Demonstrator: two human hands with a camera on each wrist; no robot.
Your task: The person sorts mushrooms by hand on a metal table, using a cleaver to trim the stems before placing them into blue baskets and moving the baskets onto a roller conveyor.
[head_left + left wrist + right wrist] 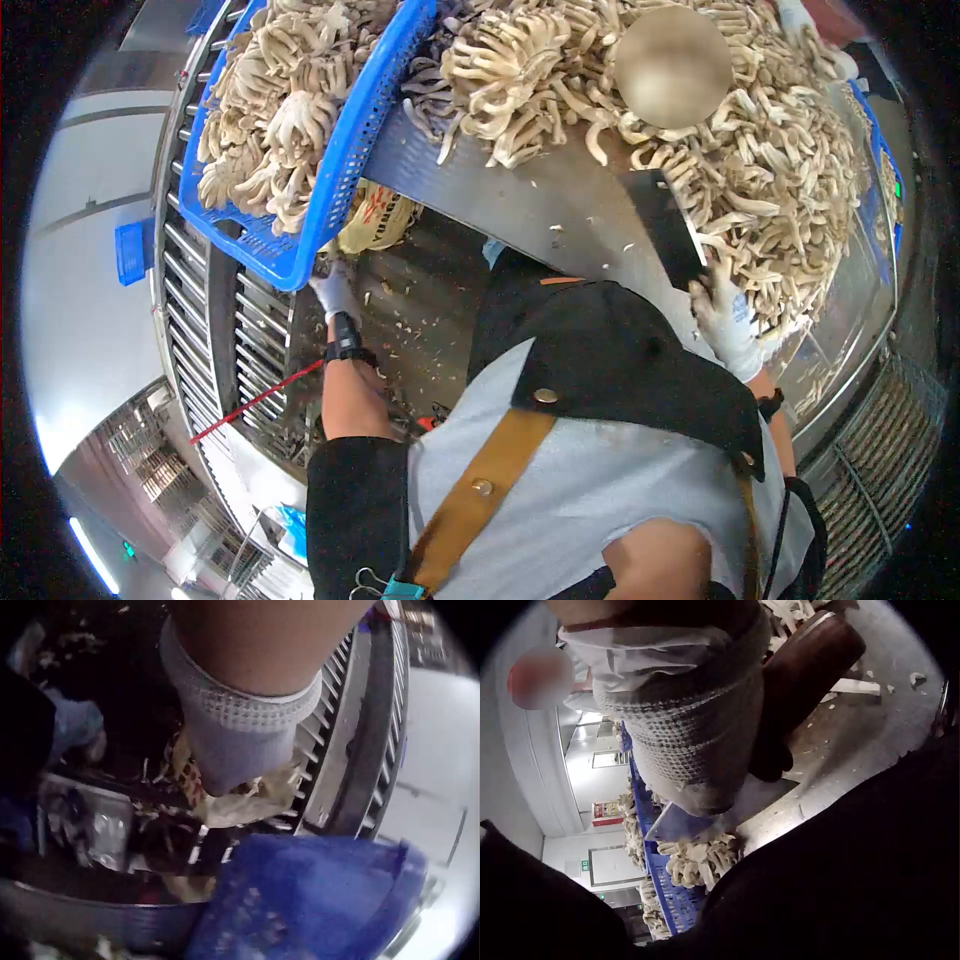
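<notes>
My right hand (725, 318), in a white glove, grips a cleaver with a wide dark blade (662, 225). Its brown handle (810, 675) shows in the right wrist view. The blade lies over the metal table beside a large heap of pale mushrooms (770, 190). My left hand (338, 290), also gloved, is low by the near corner of a blue basket (340, 165) filled with mushroom clusters (295, 125). A yellowish printed bag (378, 220) is right by that hand. In the left wrist view the glove (232, 750) overlaps the bag, and the fingers are mostly hidden.
A roller conveyor (195, 320) runs along the left under the basket. Mushroom scraps lie on the metal table (520, 200) and the dark floor (420, 300). Another person's gloved hand (797, 20) is at the far side of the heap. A wire rack (880, 450) stands at right.
</notes>
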